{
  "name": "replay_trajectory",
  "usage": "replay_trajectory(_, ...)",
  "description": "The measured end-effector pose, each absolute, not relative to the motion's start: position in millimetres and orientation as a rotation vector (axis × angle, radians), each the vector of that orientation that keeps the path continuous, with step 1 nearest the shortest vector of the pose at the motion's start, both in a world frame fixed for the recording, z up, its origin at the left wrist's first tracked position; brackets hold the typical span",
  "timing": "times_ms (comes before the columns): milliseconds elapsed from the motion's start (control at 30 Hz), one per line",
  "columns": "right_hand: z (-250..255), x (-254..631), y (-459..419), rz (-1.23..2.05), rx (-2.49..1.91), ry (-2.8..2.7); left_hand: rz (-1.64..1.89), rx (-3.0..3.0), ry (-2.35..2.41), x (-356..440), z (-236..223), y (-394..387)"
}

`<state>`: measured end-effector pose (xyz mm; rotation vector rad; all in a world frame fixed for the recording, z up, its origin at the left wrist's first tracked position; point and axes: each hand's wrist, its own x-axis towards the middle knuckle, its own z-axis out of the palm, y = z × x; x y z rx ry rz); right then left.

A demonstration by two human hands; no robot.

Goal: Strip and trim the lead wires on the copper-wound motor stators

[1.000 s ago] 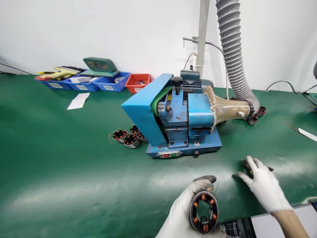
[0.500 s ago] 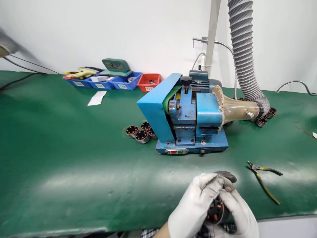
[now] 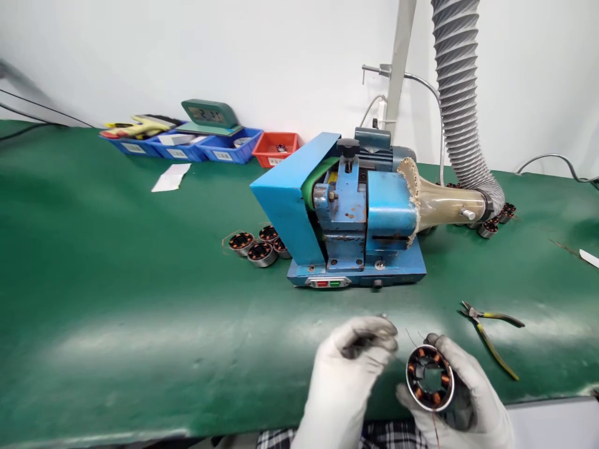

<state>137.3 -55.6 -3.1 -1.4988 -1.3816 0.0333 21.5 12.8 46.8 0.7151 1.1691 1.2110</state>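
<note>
A round motor stator with a silver ring and copper coils sits in my right hand, its open face tilted up. Thin wires rise from its top edge, and a reddish wire hangs below it. To its left, apart from the ring, is my left hand in a white glove with dark fingertips. The left fingers are curled and pressed together; whatever they pinch is too small to make out. Cutting pliers with yellow-green handles lie spread on the green bench to the right of my right hand.
A blue belt grinding machine stands mid-bench, joined to a grey ribbed hose. More stators sit at its left, others at its right. Blue bins, a red bin and a clock are along the wall.
My hands have moved apart, the left going leftward off the stator. My right hand keeps the stator, now turned with its open face showing. The view has shifted slightly.
</note>
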Motion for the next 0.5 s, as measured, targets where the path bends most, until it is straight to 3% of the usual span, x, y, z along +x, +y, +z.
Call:
replay_trajectory(100,-4,139,-57,0.045,-1.505,-1.37,1.315,0.664,1.199,18,51,16)
replay_trajectory(367,-9,140,-58,0.066,-1.472,-1.41,0.951,0.629,1.103,31,65,20)
replay_trajectory(500,-5,137,-56,0.071,-1.487,-1.417,1.182,0.506,1.082,33,54,21)
